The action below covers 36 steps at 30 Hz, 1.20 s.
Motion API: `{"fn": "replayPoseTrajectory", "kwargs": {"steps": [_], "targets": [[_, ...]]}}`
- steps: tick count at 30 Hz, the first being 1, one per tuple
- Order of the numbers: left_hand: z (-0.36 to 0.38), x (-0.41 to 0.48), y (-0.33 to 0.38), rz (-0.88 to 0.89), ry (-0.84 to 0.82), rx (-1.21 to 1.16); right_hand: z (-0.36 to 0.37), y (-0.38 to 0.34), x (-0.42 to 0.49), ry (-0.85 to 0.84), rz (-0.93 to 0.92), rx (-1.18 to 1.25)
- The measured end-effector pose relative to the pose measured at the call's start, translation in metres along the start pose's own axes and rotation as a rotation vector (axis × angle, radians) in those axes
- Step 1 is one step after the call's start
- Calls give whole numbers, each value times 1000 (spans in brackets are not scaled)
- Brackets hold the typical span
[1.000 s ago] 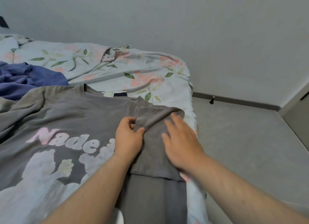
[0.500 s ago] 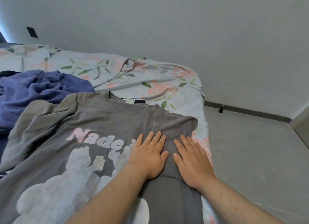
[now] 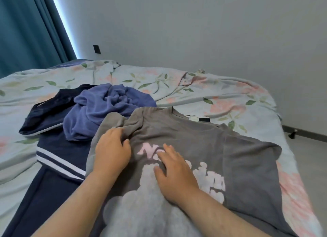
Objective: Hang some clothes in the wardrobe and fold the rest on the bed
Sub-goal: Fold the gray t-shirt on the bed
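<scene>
The grey T-shirt point(image 3: 203, 141) carried pink lettering across its chest. Only a capital "N" and part of the next letter showed; the right hand point(image 3: 175, 173) lay over the rest. The label point(image 3: 199, 119) at the collar was too small to read.

Background stuff only: way up and to the left of the left hand point(image 3: 113, 151) there's a teal curtain point(image 3: 26, 29) hanging in folds, with a bright strip of light point(image 3: 62, 22) running along its right edge. Just right of that, a small dark square plate point(image 3: 96, 49) sits on the plain pale wall point(image 3: 194, 33), which fills everything beyond both hands. Far out to the right of the right hand point(image 3: 175, 173) you get grey floor point(image 3: 311, 159), a dark baseboard point(image 3: 307, 132), and a little dark stopper-looking thing point(image 3: 293, 133) at its foot.
</scene>
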State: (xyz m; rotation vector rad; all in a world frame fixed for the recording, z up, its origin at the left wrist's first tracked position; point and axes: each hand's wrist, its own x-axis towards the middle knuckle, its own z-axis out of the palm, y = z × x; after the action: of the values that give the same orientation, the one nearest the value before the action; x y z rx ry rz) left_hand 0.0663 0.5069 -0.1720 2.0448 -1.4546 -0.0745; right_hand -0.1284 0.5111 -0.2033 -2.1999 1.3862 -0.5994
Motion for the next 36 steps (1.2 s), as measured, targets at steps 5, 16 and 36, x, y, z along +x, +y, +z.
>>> {"fn": "replayPoseTrajectory", "kwargs": {"steps": [5, 16, 36], "targets": [[11, -4, -49, -250, 68, -296, 32, -42, 55, -22, -28, -59], [-3, 52, -72, -447, -14, -427, 76, -37, 62, 36, -85, -307], [-47, 81, -109, -750, -142, -827, 80, -34, 62, 115, -71, -189]]}}
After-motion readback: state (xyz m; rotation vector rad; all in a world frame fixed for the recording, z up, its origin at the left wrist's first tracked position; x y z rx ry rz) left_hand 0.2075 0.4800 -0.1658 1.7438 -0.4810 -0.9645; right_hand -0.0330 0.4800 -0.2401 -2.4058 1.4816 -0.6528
